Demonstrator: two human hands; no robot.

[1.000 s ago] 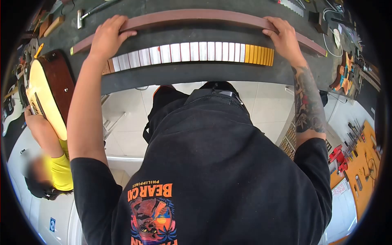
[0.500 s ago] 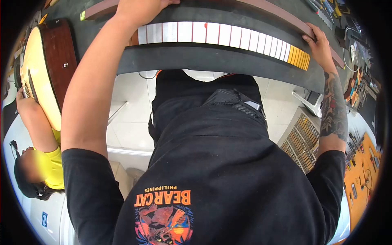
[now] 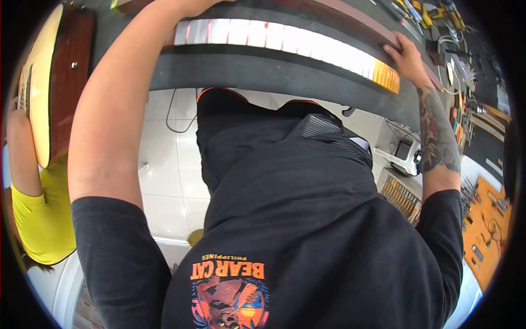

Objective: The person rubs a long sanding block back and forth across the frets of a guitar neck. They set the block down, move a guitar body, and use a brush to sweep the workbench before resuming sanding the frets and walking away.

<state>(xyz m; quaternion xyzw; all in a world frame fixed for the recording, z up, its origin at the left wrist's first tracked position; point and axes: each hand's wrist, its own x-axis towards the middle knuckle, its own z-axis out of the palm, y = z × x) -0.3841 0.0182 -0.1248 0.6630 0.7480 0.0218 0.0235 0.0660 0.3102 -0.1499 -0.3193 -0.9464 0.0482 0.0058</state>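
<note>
In the head view, a long fretted strip [image 3: 274, 36], which looks like a guitar fretboard, lies across the dark bench. White tape covers the spaces between its frets, with a yellow section [image 3: 387, 75] at the right end and a red mark near the middle. Behind it runs a long brown bar [image 3: 350, 23], partly beyond the top edge. My right hand [image 3: 408, 59] grips this bar near its right end, thumb on the near side. My left hand [image 3: 189, 5] reaches over the strip's left end towards the bar; its fingers are mostly cut off by the frame.
At left, a person in a yellow shirt [image 3: 46, 208] has an arm against an acoustic guitar [image 3: 71, 93]. Tools, including yellow-and-black ones [image 3: 422, 16], lie at the far right. An orange tool board [image 3: 485, 230] and a rack of small items [image 3: 401, 196] stand at right.
The view has tilted and shifted, so bench, strip and both hands sit slightly higher and further left. My right hand still grips the bar. The other person's head has left the view.
</note>
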